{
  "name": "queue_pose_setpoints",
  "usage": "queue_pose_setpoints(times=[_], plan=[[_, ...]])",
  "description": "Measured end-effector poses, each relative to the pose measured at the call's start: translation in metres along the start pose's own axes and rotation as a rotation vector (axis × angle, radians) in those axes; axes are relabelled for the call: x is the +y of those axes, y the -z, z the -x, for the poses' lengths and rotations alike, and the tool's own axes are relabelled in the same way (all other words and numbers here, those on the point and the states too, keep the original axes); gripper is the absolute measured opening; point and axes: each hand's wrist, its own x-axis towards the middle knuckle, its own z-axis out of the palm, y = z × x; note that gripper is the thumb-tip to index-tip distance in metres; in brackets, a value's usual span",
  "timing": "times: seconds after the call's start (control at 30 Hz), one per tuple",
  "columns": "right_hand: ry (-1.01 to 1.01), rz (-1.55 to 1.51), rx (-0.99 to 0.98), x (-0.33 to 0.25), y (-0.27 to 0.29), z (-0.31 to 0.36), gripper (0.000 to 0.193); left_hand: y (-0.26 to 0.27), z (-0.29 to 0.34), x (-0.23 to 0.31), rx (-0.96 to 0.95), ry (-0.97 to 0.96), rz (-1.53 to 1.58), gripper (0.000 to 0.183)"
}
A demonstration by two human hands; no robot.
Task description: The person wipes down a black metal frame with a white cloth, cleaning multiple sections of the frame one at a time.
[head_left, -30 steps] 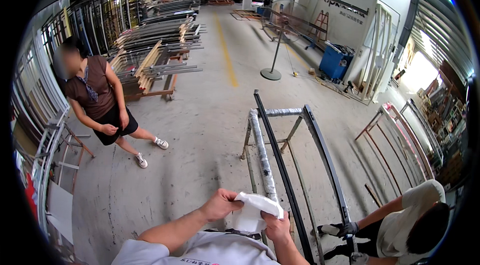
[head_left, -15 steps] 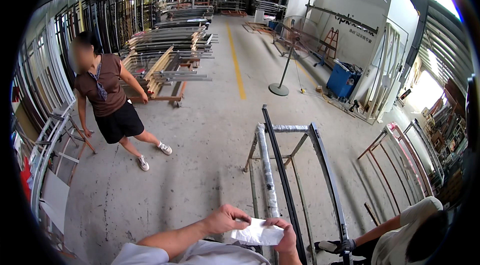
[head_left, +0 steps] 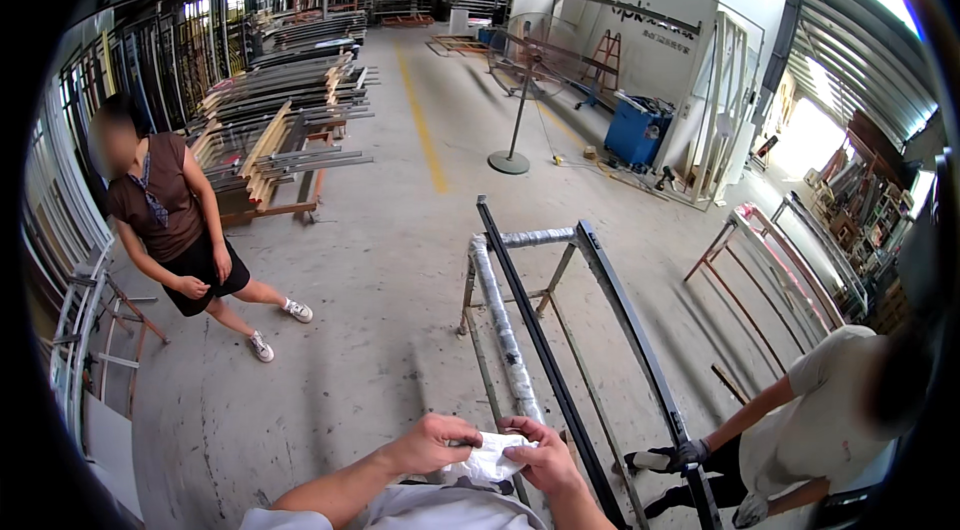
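Note:
Close to my body, my left hand [head_left: 436, 443] pinches one side of a small, crumpled white packet [head_left: 488, 460], its surface thin like plastic or paper. The other side is gripped by my right hand [head_left: 545, 455], thumb lying over it. Just beyond my hands stands a metal trestle frame [head_left: 512, 360] with film-wrapped bars. Two long dark metal profiles lie lengthwise on it: a narrow black one [head_left: 535, 330] in the middle and a wider dark grey one [head_left: 632, 325] along the right. Neither profile is touched by my hands.
At right, a co-worker in a light shirt [head_left: 815, 415] bends over the right profile with gloved hands [head_left: 690, 453]. Another person [head_left: 175, 220] stands at left near a rack [head_left: 100, 325]. Ahead are a floor fan [head_left: 510, 163], a blue bin [head_left: 637, 130] and a second trestle [head_left: 770, 265].
The packet is more crumpled and my hands are closer together. My view has turned right. The person at left has brought their hands together in front; the co-worker leans further into view.

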Motion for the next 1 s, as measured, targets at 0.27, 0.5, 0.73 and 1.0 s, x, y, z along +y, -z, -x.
queue_pose_setpoints(times=[0.27,0.5,0.73,1.0], plan=[[-0.084,-0.147,-0.068,0.013,0.013,0.006,0.031,0.001,0.004,-0.013,-0.006,0.033,0.057,0.020],[0.102,-0.072,0.105,0.034,0.006,-0.005,0.021,-0.009,0.011,-0.036,0.150,0.049,-0.036,0.020],[0.677,1.089,0.265,0.034,-0.011,-0.004,0.016,-0.024,0.023,-0.007,0.293,0.102,-0.634,0.012],[0.218,0.430,0.094,0.045,-0.022,-0.007,0.021,-0.044,0.026,-0.052,0.133,0.112,-0.318,0.024]])
